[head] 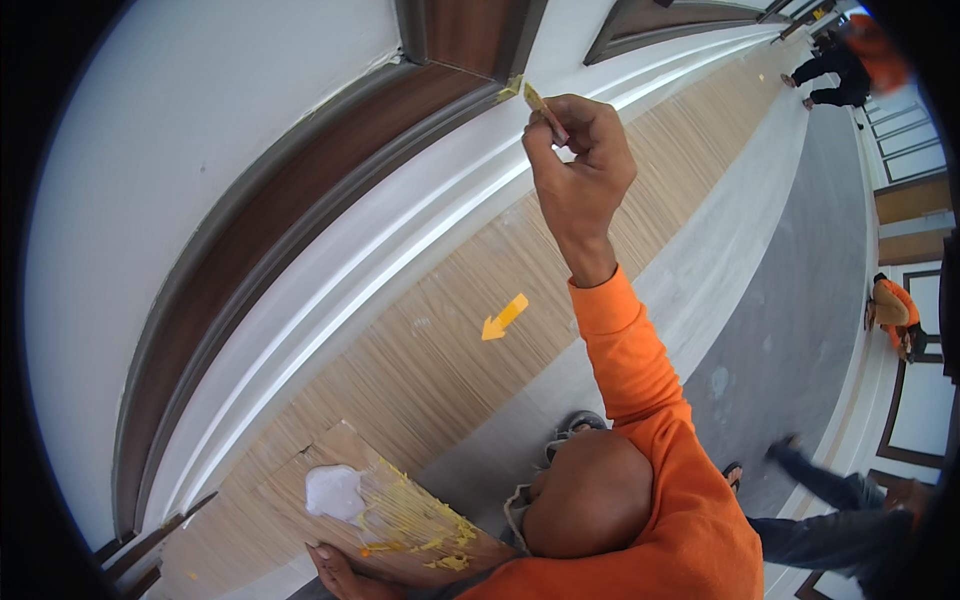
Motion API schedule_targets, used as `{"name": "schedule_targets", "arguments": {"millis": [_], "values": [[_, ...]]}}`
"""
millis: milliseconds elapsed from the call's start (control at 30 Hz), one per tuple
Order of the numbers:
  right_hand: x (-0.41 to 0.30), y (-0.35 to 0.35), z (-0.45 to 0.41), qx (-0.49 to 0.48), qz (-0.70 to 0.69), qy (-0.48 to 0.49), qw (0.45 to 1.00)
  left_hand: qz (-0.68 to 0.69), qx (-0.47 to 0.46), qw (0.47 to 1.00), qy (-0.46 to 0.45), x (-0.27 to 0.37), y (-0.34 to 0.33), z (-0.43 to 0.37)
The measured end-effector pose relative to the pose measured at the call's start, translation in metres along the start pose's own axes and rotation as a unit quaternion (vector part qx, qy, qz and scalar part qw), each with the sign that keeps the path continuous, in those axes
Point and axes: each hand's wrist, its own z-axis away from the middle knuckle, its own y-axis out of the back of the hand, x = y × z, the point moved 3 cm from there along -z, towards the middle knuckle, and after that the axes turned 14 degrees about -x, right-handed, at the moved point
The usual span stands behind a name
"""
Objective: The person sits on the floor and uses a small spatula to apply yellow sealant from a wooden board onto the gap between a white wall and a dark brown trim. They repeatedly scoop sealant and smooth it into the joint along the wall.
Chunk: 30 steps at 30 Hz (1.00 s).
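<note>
My right hand [581,157] pinches a small flat scraper [546,114], its tip coated in yellow paste. That tip is close to the lower corner of a dark wood panel frame with grey moulding [457,97] on the white wall. Yellow filler [510,88] is smeared on this corner; whether the scraper touches it I cannot tell. At the bottom, my left hand [337,574] grips the edge of a wood-look board [300,480]. On the board lie a white blob of paste [334,493] and streaks of yellow paste [427,517].
My bent knee [592,495] rises between my arms. A white skirting moulding [360,281] runs below the panels. On the wood-look floor is an orange arrow marking [505,317]. One person [832,525] walks at the right; others are farther off, one crouching [896,315].
</note>
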Motion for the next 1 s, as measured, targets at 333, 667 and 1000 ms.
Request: {"name": "schedule_targets", "arguments": {"millis": [333, 667, 1000], "values": [[-0.009, -0.007, 0.004, -0.028, 0.026, 0.014, 0.999, -0.055, 0.006, 0.990, -0.131, 0.002, -0.003, -0.003], [-0.022, 0.000, -0.006, -0.035, 0.094, 0.015, 0.995, 0.036, -0.001, 0.999, -0.028, 0.008, 0.000, -0.007], [-0.022, 0.006, 0.000, -0.083, -0.148, -0.129, 0.977, 0.008, -0.025, 0.996, -0.086, 0.027, -0.021, -0.034]]}}
